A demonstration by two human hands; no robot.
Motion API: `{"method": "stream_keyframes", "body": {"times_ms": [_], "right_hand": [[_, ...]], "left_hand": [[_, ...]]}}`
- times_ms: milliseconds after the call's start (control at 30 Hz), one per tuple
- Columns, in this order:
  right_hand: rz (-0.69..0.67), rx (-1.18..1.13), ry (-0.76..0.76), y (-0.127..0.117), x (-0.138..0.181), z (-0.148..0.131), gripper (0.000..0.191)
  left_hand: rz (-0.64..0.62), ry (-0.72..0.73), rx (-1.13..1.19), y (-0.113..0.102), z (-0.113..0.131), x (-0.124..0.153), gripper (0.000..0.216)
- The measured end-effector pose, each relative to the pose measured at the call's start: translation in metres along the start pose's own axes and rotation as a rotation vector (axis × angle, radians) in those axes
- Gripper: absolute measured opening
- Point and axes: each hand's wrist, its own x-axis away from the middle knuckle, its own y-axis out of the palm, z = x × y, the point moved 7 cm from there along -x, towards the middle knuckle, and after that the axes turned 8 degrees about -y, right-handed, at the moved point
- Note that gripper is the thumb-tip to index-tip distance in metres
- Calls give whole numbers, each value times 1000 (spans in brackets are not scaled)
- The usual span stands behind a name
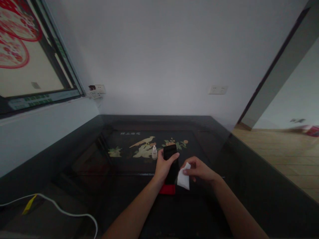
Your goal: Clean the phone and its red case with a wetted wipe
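My left hand [163, 165] is closed around a black phone [170, 172], a slim dark slab tilted upright, with the thumb across its front. Just to the right, my right hand [198, 168] pinches a white tissue [183, 179] between thumb and fingers; it hangs beside the phone's lower right edge. Below the phone a flat red item [167, 190] lies on the table, partly hidden by my left wrist; its kind is not clear. A small white dropper bottle [154, 153] stands upright left of my left fingers.
The glossy dark table [119, 205] carries an inlaid bird-and-flower picture [143, 151]. A white cable [67, 214] with a yellow tag [30, 204] runs along the left front. Behind are a wall and sockets [218, 90]; a window [32, 66] is at left.
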Motion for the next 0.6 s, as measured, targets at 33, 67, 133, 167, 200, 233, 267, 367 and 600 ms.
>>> {"method": "stream_keyframes", "body": {"times_ms": [33, 67, 133, 167, 200, 233, 267, 367, 600], "right_hand": [[101, -42, -41, -8, -3, 0, 28], [195, -80, -73, -16, -6, 1, 30], [353, -144, -116, -29, -10, 6, 33], [414, -170, -129, -35, -12, 9, 35], [473, -194, -143, -40, -13, 12, 38], [526, -212, -154, -45, -14, 14, 40], [576, -223, -161, -50, -13, 16, 42], [692, -202, -165, -60, -10, 18, 44], [747, 20, -214, -59, -4, 5, 47]], "left_hand": [[-2, -12, 0, 1, 1, 1, 70], [-9, -33, 7, 2, 1, 3, 71], [-26, -96, 46, 3, -1, 6, 66], [-39, -133, 73, 4, -3, 7, 61], [-55, -178, 101, 5, -5, 8, 55], [-74, -234, 126, 6, -8, 10, 48], [-92, -293, 151, 7, -11, 11, 43], [-157, -449, 253, 11, -18, 14, 36], [-327, -608, 444, 25, -24, 18, 58]]}}
